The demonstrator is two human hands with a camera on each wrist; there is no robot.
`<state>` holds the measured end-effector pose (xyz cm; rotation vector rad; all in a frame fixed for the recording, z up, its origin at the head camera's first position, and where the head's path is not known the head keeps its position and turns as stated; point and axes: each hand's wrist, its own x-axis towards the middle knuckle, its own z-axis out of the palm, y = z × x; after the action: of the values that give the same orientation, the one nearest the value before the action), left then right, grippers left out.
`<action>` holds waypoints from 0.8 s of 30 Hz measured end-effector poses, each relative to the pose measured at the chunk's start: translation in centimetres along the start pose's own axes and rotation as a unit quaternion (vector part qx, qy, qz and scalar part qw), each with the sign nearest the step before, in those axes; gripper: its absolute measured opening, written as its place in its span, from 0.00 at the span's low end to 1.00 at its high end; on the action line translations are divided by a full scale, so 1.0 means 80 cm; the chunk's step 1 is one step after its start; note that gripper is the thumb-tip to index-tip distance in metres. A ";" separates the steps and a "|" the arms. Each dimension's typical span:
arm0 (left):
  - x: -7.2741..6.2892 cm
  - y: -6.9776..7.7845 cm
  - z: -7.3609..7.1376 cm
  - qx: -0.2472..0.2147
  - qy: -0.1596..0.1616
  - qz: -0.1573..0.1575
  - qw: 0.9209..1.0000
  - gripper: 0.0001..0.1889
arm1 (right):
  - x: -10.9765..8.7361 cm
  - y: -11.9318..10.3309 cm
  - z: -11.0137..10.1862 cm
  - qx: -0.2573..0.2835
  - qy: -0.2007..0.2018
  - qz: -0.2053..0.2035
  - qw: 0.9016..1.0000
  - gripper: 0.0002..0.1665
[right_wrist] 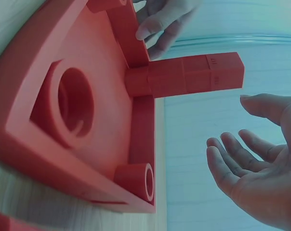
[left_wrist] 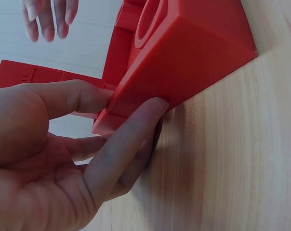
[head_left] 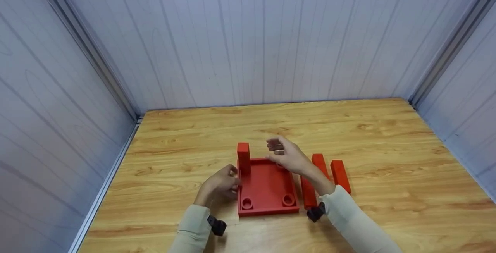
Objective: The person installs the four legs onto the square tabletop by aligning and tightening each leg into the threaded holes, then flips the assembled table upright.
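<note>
A shallow red square base (head_left: 267,187) with raised edges and round corner sockets lies on the table. In its far left corner a red square post (head_left: 243,158) stands upright. My left hand (head_left: 223,181) grips the base's left edge; in the left wrist view the thumb (left_wrist: 80,96) lies at the rim and a finger (left_wrist: 136,130) touches the outer wall. Above the far right corner, my right hand (head_left: 288,156) hovers with loosely bent fingers and holds nothing. It partly hides that corner's socket in the head view, while the right wrist view shows it apart from the post.
Right of the base lie three loose red posts: one near (head_left: 309,195), one farther back (head_left: 319,164) and one at the right (head_left: 341,175). My right forearm passes over them. Pale panels (head_left: 263,40) wall the wooden table (head_left: 407,160) at the back and sides.
</note>
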<state>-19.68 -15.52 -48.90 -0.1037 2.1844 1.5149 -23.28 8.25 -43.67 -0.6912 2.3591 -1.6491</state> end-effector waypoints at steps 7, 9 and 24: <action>0.001 0.000 -0.001 0.000 -0.010 0.000 1.000 0.20 | -0.013 0.017 -0.015 -0.004 0.022 0.016 1.000 0.28; 0.000 0.000 -0.001 0.001 -0.009 0.000 1.000 0.21 | -0.017 0.020 -0.020 -0.004 0.025 0.018 1.000 0.27; 0.000 0.000 0.000 -0.003 0.002 -0.008 1.000 0.22 | -0.050 0.030 -0.058 -0.008 0.069 0.016 0.997 0.25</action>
<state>-19.66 -15.53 -48.89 -0.1267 2.1768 1.5137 -22.27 14.70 -44.60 -0.5549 2.4658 -1.7177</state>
